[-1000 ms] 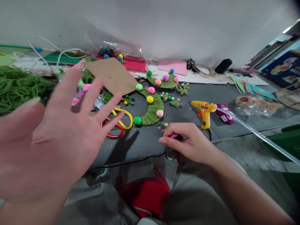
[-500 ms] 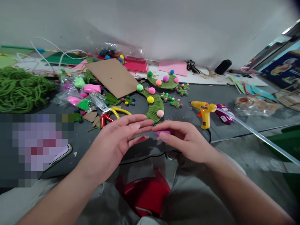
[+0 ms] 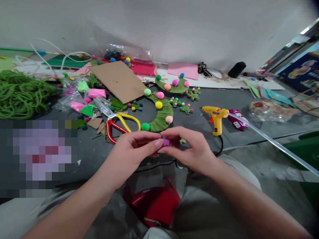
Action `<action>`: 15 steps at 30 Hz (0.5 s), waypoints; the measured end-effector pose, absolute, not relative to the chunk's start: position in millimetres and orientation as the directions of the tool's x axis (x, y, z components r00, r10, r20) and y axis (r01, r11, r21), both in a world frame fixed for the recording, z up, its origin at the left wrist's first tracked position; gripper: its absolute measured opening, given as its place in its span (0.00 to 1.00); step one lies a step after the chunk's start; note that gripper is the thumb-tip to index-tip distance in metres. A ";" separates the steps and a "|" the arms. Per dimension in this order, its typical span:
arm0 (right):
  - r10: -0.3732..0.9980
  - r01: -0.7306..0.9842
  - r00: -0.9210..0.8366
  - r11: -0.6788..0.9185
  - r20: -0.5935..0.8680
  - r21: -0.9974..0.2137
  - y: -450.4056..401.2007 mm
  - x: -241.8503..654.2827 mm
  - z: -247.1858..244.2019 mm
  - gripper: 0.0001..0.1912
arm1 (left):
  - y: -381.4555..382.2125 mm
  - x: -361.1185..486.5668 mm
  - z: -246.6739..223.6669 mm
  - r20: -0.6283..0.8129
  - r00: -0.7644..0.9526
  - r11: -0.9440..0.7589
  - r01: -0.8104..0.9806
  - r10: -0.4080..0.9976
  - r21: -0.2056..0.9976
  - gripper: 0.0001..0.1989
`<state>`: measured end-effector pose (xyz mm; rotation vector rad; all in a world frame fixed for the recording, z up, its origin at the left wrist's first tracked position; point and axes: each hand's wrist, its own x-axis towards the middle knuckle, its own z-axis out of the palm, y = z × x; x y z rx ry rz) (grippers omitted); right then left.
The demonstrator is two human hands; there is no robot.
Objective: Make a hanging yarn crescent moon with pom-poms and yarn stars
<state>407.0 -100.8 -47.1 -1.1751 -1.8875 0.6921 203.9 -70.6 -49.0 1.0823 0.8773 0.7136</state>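
Between the fingertips of both hands is a small piece of purple clay (image 3: 165, 142). My left hand (image 3: 136, 149) pinches it from the left, thumb on top. My right hand (image 3: 190, 147) grips its other side with thumb and fingers. Just beyond the hands lies a crescent wrapped in green yarn (image 3: 163, 114), dotted with coloured balls. A second green crescent (image 3: 171, 87) with balls rests behind it. Scissors (image 3: 122, 124) with red and yellow handles lie left of the near crescent, close to my left hand.
A yellow glue gun (image 3: 214, 118) with a long clear glue stick stands at the right, its black cord trailing down. Green yarn (image 3: 25, 94) is heaped at the left. Brown cardboard (image 3: 118, 81) and bagged bright clay (image 3: 97, 93) lie behind. A red stool (image 3: 156, 205) is below.
My left hand has gone from outstretched fingers to pinching the purple clay, meeting my right hand. The green ball at the near crescent's lower end now shows.
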 end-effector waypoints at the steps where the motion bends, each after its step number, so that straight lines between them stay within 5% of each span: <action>1: 0.900 0.478 -0.264 0.435 0.347 -0.763 -100.2 407.5 -47.3 0.12 | -69.7 203.7 -50.1 -0.237 0.468 0.302 -0.068 0.852 0.951 0.11; 10: 0.895 0.551 -0.293 0.445 0.336 -0.706 -98.9 415.1 -43.3 0.06 | -64.6 207.0 -53.6 -0.171 0.411 0.209 -0.048 0.895 0.977 0.08; 15: 0.915 0.622 -0.058 0.346 0.400 -0.702 -91.3 436.1 -35.4 0.05 | -59.9 200.9 -54.9 -0.166 0.326 0.187 -0.036 0.931 0.982 0.11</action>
